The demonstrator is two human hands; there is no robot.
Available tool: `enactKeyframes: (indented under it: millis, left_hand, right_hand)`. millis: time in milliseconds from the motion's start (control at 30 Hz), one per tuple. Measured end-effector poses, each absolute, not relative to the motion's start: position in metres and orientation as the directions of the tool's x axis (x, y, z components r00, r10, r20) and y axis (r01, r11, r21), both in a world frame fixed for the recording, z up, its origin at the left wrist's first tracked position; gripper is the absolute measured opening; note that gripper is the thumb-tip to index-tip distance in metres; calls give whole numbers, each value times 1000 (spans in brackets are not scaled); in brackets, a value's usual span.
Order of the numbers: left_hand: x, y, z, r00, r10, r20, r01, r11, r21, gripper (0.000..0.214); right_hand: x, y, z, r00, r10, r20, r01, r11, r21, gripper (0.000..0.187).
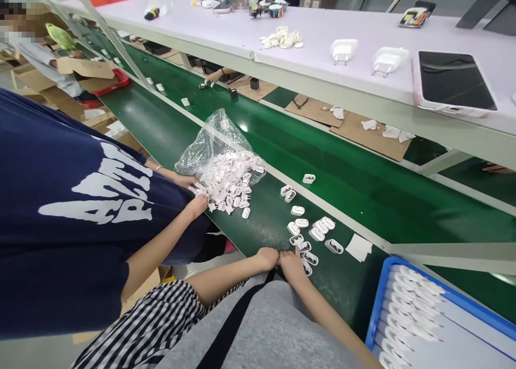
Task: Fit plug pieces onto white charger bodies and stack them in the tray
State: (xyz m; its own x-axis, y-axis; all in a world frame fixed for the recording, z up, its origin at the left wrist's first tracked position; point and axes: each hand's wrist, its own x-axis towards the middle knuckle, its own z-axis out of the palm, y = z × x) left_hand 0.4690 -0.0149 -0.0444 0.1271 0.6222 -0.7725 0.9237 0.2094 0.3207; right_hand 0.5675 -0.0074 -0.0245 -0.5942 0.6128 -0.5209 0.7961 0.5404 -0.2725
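My left hand [267, 259] and my right hand [293, 267] meet at the near edge of the green work surface [266, 234]. Both have curled fingers, and whatever is between them is hidden or too small to name. Right beside my right hand stand several white oval charger housings [310, 258], their open ends showing dark insides. Farther off, more white housings [298, 210] lie on their sides or stand in a loose cluster. White paper slips [358, 247] lie to the right of them.
To the left, a co-worker's hands [197, 203] handle small white plug parts [229, 178] heaped by a clear plastic bag [221, 124]. A blue tray [377, 304] of white parts sits at right. Above the green belt [342, 170] runs a shelf [226, 30] bearing plug chargers [344, 50] and a phone [455, 79].
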Motion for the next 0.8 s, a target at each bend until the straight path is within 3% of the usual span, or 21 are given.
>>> enactKeyframes:
  millis: [167,367,600,800]
  left_hand:
    - [464,-9,-45,154,604,-782,925,191,329,10]
    - [464,-10,-43,106,646,-756,896,268,355,20]
    - [465,-12,-36,57,741,-669,915,230,333,22]
    - [467,-1,-33,24,712,-702,904,284,319,13]
  right_hand:
    - [559,0,-26,-581,593,-557,797,553,-244,27]
    - [569,19,-30,-698,490,-522,693,647,-319,21]
    - [573,14,-29,-553,665,-502,831,476,-286,21]
    - [563,16,-26,-517,676,-525,855,441,-273,23]
